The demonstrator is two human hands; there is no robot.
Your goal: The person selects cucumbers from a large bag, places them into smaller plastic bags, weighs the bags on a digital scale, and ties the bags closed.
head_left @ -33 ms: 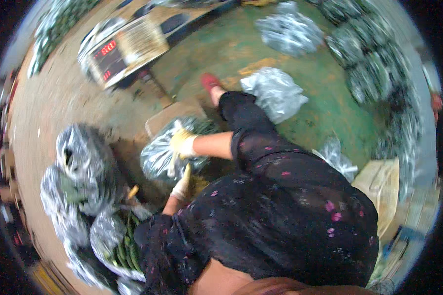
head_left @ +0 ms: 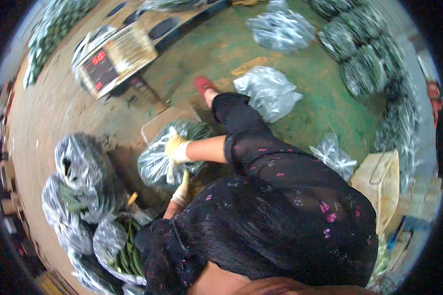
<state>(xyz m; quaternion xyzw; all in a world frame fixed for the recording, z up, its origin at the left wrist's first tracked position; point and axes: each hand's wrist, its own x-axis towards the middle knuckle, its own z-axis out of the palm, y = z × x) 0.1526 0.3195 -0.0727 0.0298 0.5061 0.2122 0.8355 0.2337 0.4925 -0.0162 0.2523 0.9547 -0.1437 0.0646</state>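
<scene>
The filled clear plastic bag of green vegetables (head_left: 152, 160) sits against the tan scale platform (head_left: 170, 117), covering part of it; whether its base rests fully there cannot be told. The gloved right hand (head_left: 177, 147) looks closed on the bag's gathered top, while the gloved left hand (head_left: 181, 191) lies at the near side, and how firmly its fingers press cannot be seen. With most of the hold seemingly on bunched film, a loosened grip could let the top open, or a hard pull could tear it. If the load overhangs the platform, it could tip toward the body. The left sleeve (head_left: 157, 248) overlaps the open bag of cucumbers (head_left: 107, 241), so a swinging elbow might spill some. Near the red shoe (head_left: 202, 85), 1 loose plastic bag (head_left: 268, 93) could slide underfoot.
</scene>
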